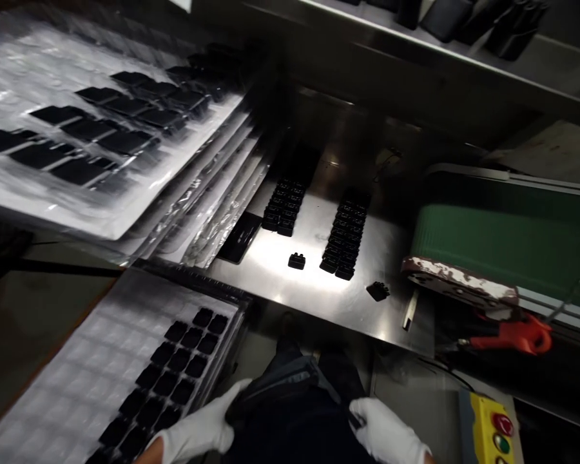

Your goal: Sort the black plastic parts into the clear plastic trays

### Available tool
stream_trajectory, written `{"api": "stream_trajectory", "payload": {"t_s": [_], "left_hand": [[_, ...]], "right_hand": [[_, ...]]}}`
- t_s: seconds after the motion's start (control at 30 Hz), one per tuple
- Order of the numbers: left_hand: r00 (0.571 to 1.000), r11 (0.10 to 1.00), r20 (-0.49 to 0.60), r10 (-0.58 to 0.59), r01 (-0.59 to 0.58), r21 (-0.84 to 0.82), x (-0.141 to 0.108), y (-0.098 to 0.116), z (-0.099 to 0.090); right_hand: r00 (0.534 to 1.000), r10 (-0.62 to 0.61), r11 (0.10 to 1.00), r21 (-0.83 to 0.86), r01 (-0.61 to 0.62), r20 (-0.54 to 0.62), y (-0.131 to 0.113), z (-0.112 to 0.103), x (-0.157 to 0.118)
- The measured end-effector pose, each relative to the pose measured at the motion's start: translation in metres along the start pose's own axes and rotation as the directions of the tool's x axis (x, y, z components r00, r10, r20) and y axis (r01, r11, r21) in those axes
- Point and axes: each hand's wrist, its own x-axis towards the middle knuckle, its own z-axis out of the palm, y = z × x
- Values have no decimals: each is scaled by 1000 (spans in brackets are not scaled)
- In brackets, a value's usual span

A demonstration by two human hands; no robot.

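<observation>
My left hand (205, 422), in a white glove, is at the bottom of the view with its fingers curled on the edge of the dark garment (290, 412) over my lap. On the other side my right hand (389, 432), also gloved in white, grips the same garment near my hip; its fingertips are partly hidden. Close to my left hand lies a clear tray (72, 348) with rows of black plastic parts (164, 383). Beyond my lap, a metal table (275, 277) carries two double rows of small black parts (345, 235) and a single black part (296, 260).
Stacked trays of black parts (125, 225) stand at the left, beside a dark flat device (241, 237). To the right are a green conveyor belt (502, 245), orange-handled cutters (517, 336) and a yellow button box (493, 422). A metal shelf (444, 58) crosses the top.
</observation>
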Motion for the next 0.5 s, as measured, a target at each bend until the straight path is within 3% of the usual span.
{"api": "stream_trajectory", "payload": {"t_s": [0.1,0.17,0.2,0.27,0.33,0.43,0.5], "left_hand": [[986,995,165,-7,-9,99,4,4,-30],[991,913,112,-74,22,407,14,28,-55],[996,801,28,-83,50,597,21,45,-65],[992,508,-120,33,87,857,38,84,-79],[975,333,-106,194,36,942,55,123,-80],[947,317,61,315,-166,934,74,160,-57],[927,331,153,343,-271,904,82,163,-32]], "right_hand": [[998,-59,997,59,58,22,1,-11,19],[992,-110,983,142,119,-68,2,-20,28],[983,-130,973,175,152,-132,2,-24,33],[953,-140,957,210,200,-269,-1,-28,42],[923,-131,949,223,222,-362,-8,-24,51],[897,-160,926,253,281,-411,-20,-11,64],[882,-187,897,291,333,-433,-27,-3,70]]}}
